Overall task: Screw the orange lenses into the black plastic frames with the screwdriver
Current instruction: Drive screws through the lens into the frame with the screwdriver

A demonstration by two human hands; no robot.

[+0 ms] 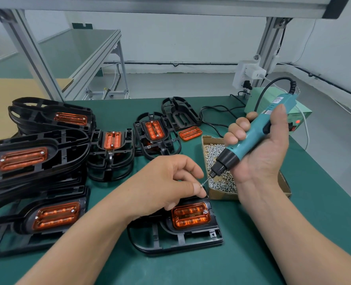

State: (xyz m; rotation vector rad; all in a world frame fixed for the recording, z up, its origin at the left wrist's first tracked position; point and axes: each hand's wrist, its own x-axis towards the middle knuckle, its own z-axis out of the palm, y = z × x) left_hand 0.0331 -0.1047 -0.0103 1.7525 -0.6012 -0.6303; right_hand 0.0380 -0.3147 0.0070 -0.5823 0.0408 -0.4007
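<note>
The orange ribbed plastic lens (191,215) sits in the flat black plastic frame (176,239), which lies on the green surface (252,254) close to the person. One silver screw head shows at the upper right corner of the lens. This frame is directly under the left hand (170,182) and to the lower left of the right hand (258,153).

The left hand hovers just above the frame. Its thumb and forefinger pinch a small silver screw (201,185) at the thin tip of the bit, and the other fingers are curled in. The right hand has its fingers wrapped around the teal electric screwdriver (252,136) and holds it tilted, with the black nose pointing down to the left.

Below the screwdriver stands an open cardboard box (213,194) full of silver screws. Stacks of black frames with orange lenses (26,161) lie to the left, and one loose orange lens (190,133) lies farther back.
</note>
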